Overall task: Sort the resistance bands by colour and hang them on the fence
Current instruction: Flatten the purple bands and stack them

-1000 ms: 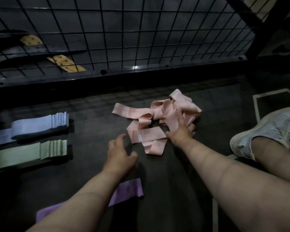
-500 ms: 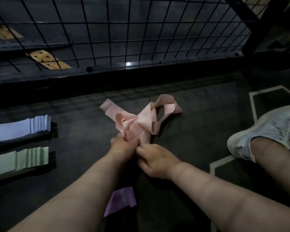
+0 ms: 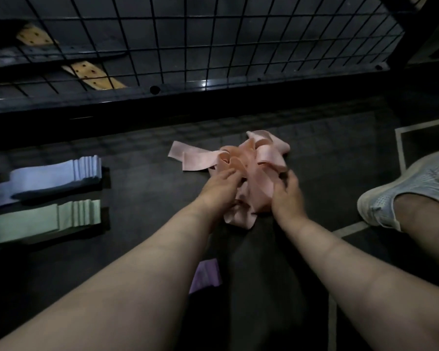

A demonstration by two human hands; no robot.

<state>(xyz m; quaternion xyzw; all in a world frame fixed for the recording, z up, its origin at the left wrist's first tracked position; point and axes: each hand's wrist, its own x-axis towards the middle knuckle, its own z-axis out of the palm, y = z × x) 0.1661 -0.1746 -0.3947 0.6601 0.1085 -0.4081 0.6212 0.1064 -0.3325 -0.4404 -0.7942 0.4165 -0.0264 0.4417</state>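
Between both hands, mid-floor, lies the tangle of pink bands (image 3: 254,171): the left hand (image 3: 221,188) grips its left side, the right hand (image 3: 287,196) curls round its right. Better to tease out one loop at a time, flattening each like the blue stack (image 3: 48,178) and green stack (image 3: 43,219) at left.

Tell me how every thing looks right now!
pink bands: tangled bunch on the floor, between both hands
left hand: grips the bunch's left side
right hand: grips its right side
blue bands: stacked flat on the floor
green bands: stacked flat beside the blue
purple band: flat, partly hidden by the left arm
fence: bare where visible
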